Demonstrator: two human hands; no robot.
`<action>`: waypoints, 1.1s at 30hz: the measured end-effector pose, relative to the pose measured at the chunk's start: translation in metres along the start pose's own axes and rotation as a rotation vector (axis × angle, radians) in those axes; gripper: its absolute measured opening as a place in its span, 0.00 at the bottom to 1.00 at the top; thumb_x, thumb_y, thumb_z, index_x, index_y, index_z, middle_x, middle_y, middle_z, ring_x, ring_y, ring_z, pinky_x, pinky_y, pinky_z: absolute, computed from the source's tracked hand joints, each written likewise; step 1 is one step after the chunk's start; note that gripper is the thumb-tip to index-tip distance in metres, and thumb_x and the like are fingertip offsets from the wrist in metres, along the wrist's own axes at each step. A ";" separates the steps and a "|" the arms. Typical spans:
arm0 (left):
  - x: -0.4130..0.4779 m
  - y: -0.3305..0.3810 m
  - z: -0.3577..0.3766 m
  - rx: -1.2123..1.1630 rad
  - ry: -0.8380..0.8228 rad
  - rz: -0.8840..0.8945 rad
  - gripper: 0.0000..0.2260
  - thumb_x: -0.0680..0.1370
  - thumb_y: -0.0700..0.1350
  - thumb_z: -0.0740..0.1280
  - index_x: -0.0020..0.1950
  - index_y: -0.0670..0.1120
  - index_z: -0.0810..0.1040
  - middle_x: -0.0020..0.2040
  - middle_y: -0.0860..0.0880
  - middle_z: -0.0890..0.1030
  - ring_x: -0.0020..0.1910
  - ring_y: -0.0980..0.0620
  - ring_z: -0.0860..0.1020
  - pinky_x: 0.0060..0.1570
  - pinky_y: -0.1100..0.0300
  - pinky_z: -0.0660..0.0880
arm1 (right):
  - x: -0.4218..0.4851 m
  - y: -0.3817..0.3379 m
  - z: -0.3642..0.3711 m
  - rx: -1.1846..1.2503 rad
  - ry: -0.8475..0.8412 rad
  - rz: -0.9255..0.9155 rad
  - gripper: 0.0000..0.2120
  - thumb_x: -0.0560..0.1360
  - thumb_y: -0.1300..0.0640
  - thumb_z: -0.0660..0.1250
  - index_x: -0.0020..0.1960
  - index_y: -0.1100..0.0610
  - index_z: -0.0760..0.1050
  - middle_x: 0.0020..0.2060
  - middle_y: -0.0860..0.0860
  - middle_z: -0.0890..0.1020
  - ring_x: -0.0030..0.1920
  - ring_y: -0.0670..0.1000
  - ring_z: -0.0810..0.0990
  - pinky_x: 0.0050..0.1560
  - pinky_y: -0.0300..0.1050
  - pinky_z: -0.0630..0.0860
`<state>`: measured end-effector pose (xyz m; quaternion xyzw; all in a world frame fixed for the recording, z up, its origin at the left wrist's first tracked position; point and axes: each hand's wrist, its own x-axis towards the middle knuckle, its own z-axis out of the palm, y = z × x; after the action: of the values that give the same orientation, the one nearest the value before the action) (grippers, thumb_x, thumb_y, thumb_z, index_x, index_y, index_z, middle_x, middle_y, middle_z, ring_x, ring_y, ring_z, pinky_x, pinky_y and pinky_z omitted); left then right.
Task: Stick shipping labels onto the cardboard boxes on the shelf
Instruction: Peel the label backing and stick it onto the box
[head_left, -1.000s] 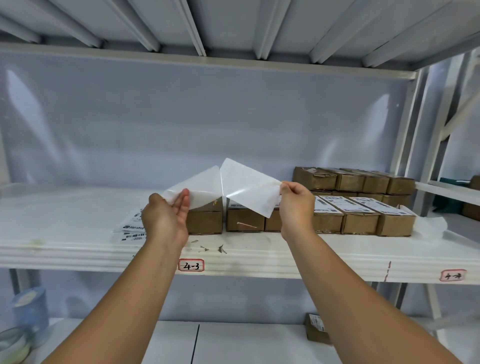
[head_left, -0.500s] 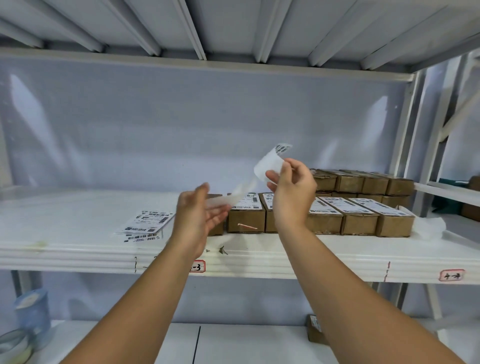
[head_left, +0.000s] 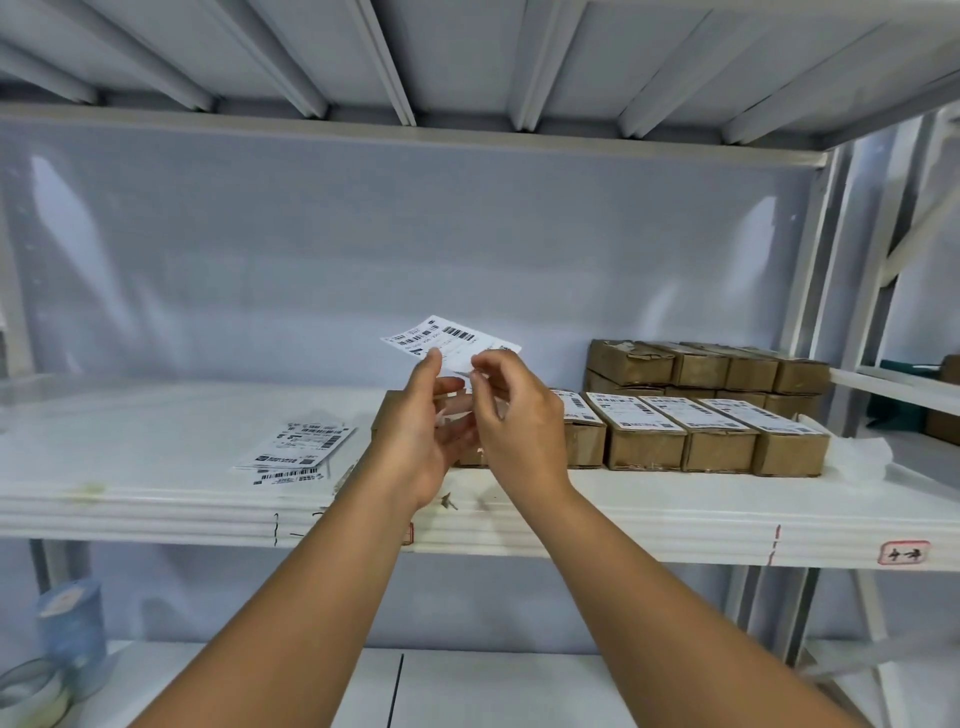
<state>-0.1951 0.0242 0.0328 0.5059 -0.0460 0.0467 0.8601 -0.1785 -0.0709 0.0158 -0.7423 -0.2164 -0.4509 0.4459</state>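
I hold one shipping label (head_left: 451, 340) up before the shelf (head_left: 156, 514). My right grip (head_left: 519, 415) pinches its lower edge; my left grip (head_left: 421, 436) seems to pinch it with the thumb. Four labelled boxes (head_left: 644, 436) show in front and four bare boxes (head_left: 701, 364) on top behind; my hands hide others. One label pile (head_left: 296, 447) lies to the left.

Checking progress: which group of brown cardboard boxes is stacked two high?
The rear brown cardboard boxes at the right, tops bare; the front-row boxes sit one layer high, with white printed labels.

The left grip (head_left: 415, 441) and the right grip (head_left: 522, 415) are plain bare hands. Both forearms (head_left: 322, 597) are bare too, from the wrists back as far as they show.
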 end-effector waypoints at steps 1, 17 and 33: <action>0.002 0.000 -0.001 0.040 -0.004 0.002 0.14 0.79 0.53 0.62 0.48 0.42 0.78 0.39 0.44 0.81 0.32 0.48 0.80 0.35 0.56 0.75 | -0.001 0.002 0.001 -0.022 -0.028 -0.031 0.08 0.77 0.60 0.64 0.56 0.58 0.77 0.50 0.50 0.83 0.50 0.49 0.80 0.53 0.39 0.72; 0.011 0.001 -0.001 -0.275 0.127 -0.047 0.03 0.77 0.37 0.63 0.44 0.41 0.73 0.39 0.44 0.75 0.39 0.50 0.76 0.44 0.59 0.76 | -0.003 0.025 -0.012 0.054 -0.030 0.206 0.16 0.72 0.61 0.69 0.57 0.48 0.73 0.55 0.47 0.69 0.61 0.46 0.70 0.56 0.30 0.64; 0.012 -0.039 0.064 0.371 -0.029 0.042 0.07 0.77 0.39 0.64 0.41 0.48 0.77 0.37 0.51 0.78 0.32 0.55 0.74 0.33 0.62 0.69 | 0.004 0.089 -0.089 0.218 0.480 0.639 0.04 0.77 0.56 0.65 0.45 0.57 0.73 0.41 0.51 0.78 0.41 0.51 0.76 0.37 0.42 0.68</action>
<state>-0.1806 -0.0501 0.0318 0.6552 -0.0596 0.0653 0.7502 -0.1541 -0.1927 -0.0047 -0.5942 0.0887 -0.4244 0.6775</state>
